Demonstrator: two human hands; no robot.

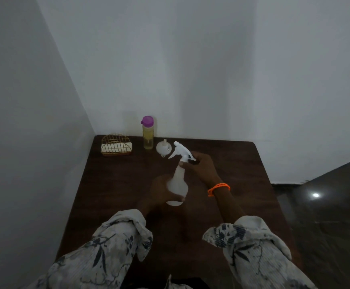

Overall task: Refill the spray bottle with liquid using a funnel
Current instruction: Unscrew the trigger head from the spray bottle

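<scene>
dark wood table (128,184), white corner walls | both hands grip spray bottle (177,184)

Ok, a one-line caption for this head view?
Left hand steadies the spray bottle, right hand grips its trigger head; funnel and oil bottle wait behind.

You face a dark wooden table (111,184) set in a corner. Along its far edge stand a wire holder (116,145), a purple-capped bottle (148,132) and an upturned funnel (164,147).
</scene>
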